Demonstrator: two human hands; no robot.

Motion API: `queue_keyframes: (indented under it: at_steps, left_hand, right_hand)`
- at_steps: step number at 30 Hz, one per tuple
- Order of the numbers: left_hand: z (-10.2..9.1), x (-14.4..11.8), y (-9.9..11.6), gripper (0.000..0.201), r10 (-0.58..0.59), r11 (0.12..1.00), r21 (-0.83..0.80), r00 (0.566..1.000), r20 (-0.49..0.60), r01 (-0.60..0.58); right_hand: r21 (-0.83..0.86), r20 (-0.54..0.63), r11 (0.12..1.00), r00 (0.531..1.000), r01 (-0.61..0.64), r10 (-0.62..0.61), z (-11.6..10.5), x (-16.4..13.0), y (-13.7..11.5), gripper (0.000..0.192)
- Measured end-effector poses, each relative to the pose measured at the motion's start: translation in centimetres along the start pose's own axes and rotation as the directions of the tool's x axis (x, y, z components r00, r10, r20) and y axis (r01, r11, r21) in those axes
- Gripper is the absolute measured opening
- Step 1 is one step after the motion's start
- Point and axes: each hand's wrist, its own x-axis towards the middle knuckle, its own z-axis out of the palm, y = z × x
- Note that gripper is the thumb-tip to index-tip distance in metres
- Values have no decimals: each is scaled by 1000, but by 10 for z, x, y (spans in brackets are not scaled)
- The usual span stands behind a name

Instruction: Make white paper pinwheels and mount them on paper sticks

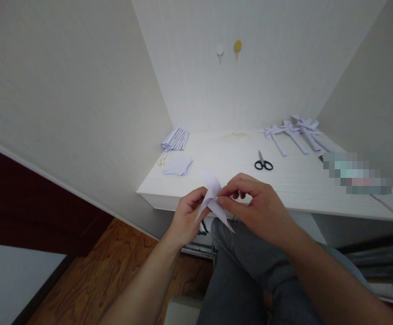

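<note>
White counter [298,189] ahead. Right hand [264,207] and left hand [186,216] at its near edge, fingers pinched shut on folded paper piece [212,198] between them. Black scissors [263,162] at 1 o'clock from it.

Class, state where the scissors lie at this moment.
In the head view, the scissors lie on the white table, right of centre, beyond the right hand.

A pixelated patch [356,174] at right blots out something on the bench [294,185]. Both forearms run off the bottom edge; the right hand [262,207] hides part of the paper [212,198].
</note>
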Motion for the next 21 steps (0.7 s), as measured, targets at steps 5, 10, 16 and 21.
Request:
queue_keyframes:
  at_steps: [5, 10, 16, 21]
  left_hand:
    - [-1, 0, 0, 39, 11, 1000, 19, 1000, 2, -11]
    - [-7, 0, -6, 30, 16, 997, 74, 1000, 23, -18]
    - [-9, 3, -6, 24, 10, 982, 186, 999, 50, -19]
    - [-6, 11, 0, 20, 74, 954, 283, 994, 83, -95]
  right_hand:
    - [-24, 11, 1000, 1000, -20, 21, 2, 0, 0, 7]
    - [-50, 27, 998, 999, -40, 41, 2, 1, 2, 7]
    - [-93, 37, 994, 998, -49, 53, -1, 4, 6, 7]
    - [-121, 32, 992, 999, -32, 36, -6, 7, 10, 5]
